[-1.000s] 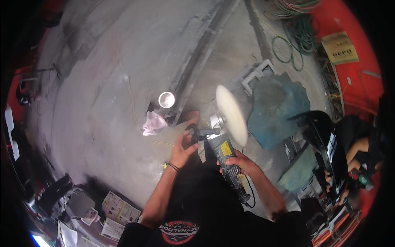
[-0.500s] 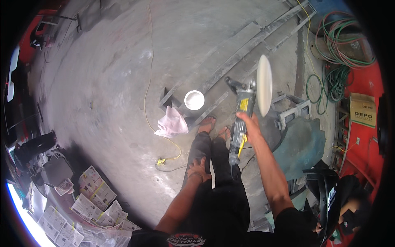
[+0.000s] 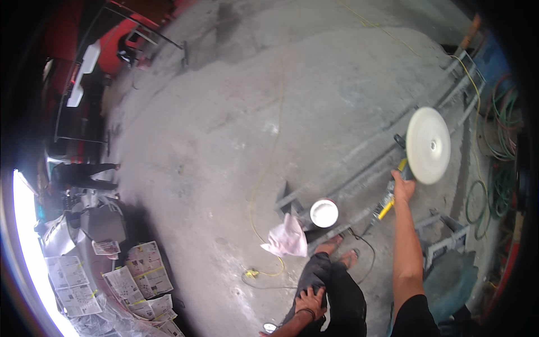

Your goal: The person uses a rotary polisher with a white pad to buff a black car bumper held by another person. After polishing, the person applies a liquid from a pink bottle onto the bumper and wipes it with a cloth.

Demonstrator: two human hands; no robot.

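While right hand (image 3: 402, 187) grips polisher (image 3: 393, 194) at right of frame, fingers wrapped round body, white pad (image 3: 428, 145) raised above. Left hand (image 3: 310, 300) flat on thigh, bottom centre, holding nothing. Pink rag (image 3: 288, 237), white tin (image 3: 324, 213) on floor near feet.

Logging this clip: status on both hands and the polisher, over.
Right hand gripping polisher, white pad raised at arm's length. Left hand resting on thigh, empty. Pink rag and white tub on floor by feet.
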